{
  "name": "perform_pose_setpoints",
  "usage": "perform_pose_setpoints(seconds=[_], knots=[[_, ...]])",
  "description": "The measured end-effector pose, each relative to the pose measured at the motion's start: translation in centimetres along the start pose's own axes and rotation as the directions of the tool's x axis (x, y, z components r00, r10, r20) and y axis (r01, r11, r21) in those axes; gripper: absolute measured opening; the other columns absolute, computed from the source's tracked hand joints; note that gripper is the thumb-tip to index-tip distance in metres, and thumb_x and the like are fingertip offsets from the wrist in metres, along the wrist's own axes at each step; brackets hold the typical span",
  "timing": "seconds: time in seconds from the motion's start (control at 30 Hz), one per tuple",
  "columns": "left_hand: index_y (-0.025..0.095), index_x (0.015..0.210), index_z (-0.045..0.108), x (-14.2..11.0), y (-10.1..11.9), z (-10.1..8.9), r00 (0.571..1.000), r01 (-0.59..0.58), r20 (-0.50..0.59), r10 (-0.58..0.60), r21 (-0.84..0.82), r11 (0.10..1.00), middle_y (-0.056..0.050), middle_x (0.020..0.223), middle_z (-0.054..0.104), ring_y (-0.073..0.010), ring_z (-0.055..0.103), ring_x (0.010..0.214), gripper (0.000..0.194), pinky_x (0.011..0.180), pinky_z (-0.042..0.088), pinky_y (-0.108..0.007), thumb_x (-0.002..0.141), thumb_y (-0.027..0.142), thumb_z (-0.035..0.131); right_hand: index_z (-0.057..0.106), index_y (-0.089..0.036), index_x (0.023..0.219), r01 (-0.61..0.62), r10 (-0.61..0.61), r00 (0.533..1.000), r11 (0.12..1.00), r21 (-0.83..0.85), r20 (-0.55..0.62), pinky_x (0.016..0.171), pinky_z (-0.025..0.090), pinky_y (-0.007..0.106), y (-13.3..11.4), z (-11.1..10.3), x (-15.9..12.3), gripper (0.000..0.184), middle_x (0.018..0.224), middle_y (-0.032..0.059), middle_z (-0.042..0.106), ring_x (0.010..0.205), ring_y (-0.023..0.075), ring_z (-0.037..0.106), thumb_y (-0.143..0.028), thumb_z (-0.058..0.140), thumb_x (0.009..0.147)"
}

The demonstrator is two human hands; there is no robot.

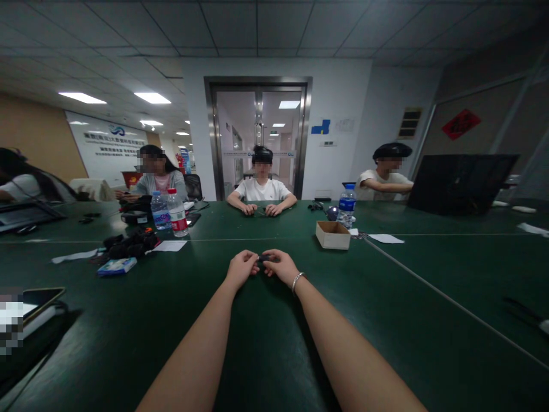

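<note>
Both my hands meet over the green table [266, 343], just beyond its middle. Between them is a small dark object [264, 258], with a lighter bit at its left end; its exact kind is too small to make out. The fingers of my left hand [241, 270] pinch that lighter left end. My right hand [281, 266], with a silver bracelet [297, 281] at the wrist, has its thumb and fingers closed on the dark right part. The fingers hide some of the object.
An open cardboard box [333, 236] and a water bottle [346, 206] stand to the right. On the left are two bottles, a dark tangled pile [131, 243] and a blue-white packet [117, 266]. A person [262, 189] sits opposite; others sit at both sides. A monitor [461, 180] stands far right.
</note>
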State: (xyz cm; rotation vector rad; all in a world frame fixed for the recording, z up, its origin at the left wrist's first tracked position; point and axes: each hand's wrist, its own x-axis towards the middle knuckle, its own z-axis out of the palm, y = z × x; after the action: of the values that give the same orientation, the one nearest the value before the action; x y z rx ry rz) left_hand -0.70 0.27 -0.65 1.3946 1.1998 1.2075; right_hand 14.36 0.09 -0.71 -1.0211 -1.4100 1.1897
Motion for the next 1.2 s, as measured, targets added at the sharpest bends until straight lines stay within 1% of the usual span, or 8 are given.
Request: perform_pose_setpoints(seconds=[0.17,0.4,0.63,0.83,0.97,1.07,1.13,1.2], knots=[[0.012,0.08,0.057,0.2,-0.3,-0.1,1.0,0.007,0.01,-0.007,0.001,1.0,-0.003,0.063,0.059,-0.0121,0.059,0.054,0.027,0.049,0.047,-0.02,0.074,0.038,0.059,0.056,-0.012,0.094,-0.017,0.017,1.0,1.0,-0.019,0.0,0.041,0.049,0.017,-0.3,0.1,-0.2,0.027,0.069,-0.0019,0.053,0.047,0.008,0.058,0.0,0.056,0.07],[0.013,0.078,0.058,0.4,-0.6,-0.2,1.0,-0.01,-0.014,0.011,0.075,0.997,-0.004,0.063,0.061,-0.0134,0.06,0.055,0.035,0.05,0.049,-0.022,0.073,0.047,0.057,0.056,-0.012,0.095,-0.023,0.023,1.0,0.999,-0.026,-0.001,0.043,0.049,0.017,-0.4,0.1,-0.2,0.028,0.072,-0.0012,0.053,0.047,0.0074,0.058,0.001,0.056,0.07],[0.012,0.079,0.059,0.0,-0.2,-0.2,0.999,0.006,-0.044,0.0,0.142,0.99,-0.005,0.064,0.062,-0.0139,0.06,0.056,0.032,0.052,0.049,-0.023,0.078,0.043,0.053,0.056,-0.013,0.095,-0.015,0.016,1.0,0.998,-0.057,0.009,0.043,0.05,0.017,-0.2,0.0,-0.2,0.027,0.07,-0.002,0.052,0.048,0.0074,0.058,0.001,0.055,0.072],[0.011,0.078,0.06,-0.1,0.1,0.0,0.998,0.008,-0.064,0.004,0.181,0.983,-0.006,0.063,0.062,-0.0139,0.06,0.055,0.032,0.051,0.049,-0.023,0.078,0.043,0.052,0.056,-0.013,0.096,-0.02,0.02,1.0,0.997,-0.073,-0.002,0.044,0.051,0.018,-0.1,0.0,-0.1,0.027,0.07,-0.0024,0.052,0.048,0.0075,0.058,0.0,0.056,0.072],[0.012,0.077,0.058,0.1,0.0,0.2,0.998,0.01,-0.069,0.002,0.178,0.984,-0.005,0.061,0.06,-0.0141,0.06,0.054,0.031,0.05,0.048,-0.022,0.079,0.042,0.051,0.055,-0.013,0.096,-0.003,0.004,1.0,0.997,-0.075,0.015,0.045,0.05,0.018,0.0,-0.1,-0.1,0.026,0.068,-0.0022,0.054,0.049,0.0077,0.058,-0.001,0.056,0.072],[0.013,0.078,0.057,-0.1,0.1,0.1,0.997,-0.029,-0.069,0.039,0.132,0.991,-0.004,0.063,0.059,-0.0123,0.058,0.052,0.034,0.046,0.044,-0.02,0.078,0.046,0.051,0.054,-0.012,0.093,0.003,0.002,0.999,0.992,-0.125,0.035,0.045,0.047,0.018,0.2,0.2,-0.1,0.024,0.063,-0.0028,0.056,0.048,0.008,0.056,-0.002,0.058,0.072],[0.014,0.081,0.057,-0.5,0.3,0.2,0.994,-0.07,-0.076,0.079,0.115,0.991,-0.003,0.067,0.059,-0.0095,0.054,0.047,0.036,0.042,0.039,-0.018,0.077,0.049,0.05,0.052,-0.013,0.092,0.01,-0.005,1.0,0.985,-0.173,0.028,0.045,0.045,0.018,0.3,0.6,-0.1,0.023,0.062,-0.0033,0.057,0.047,0.0078,0.054,-0.006,0.061,0.072],[0.015,0.086,0.058,-0.9,0.7,0.5,0.993,-0.094,-0.057,0.1,0.1,0.99,-0.003,0.073,0.06,-0.0073,0.05,0.046,0.037,0.04,0.035,-0.016,0.076,0.05,0.05,0.05,-0.015,0.091,0.026,-0.023,1.0,0.976,-0.218,0.015,0.045,0.043,0.018,0.3,0.9,-0.3,0.023,0.062,-0.004,0.057,0.048,0.0078,0.053,-0.012,0.063,0.072]])
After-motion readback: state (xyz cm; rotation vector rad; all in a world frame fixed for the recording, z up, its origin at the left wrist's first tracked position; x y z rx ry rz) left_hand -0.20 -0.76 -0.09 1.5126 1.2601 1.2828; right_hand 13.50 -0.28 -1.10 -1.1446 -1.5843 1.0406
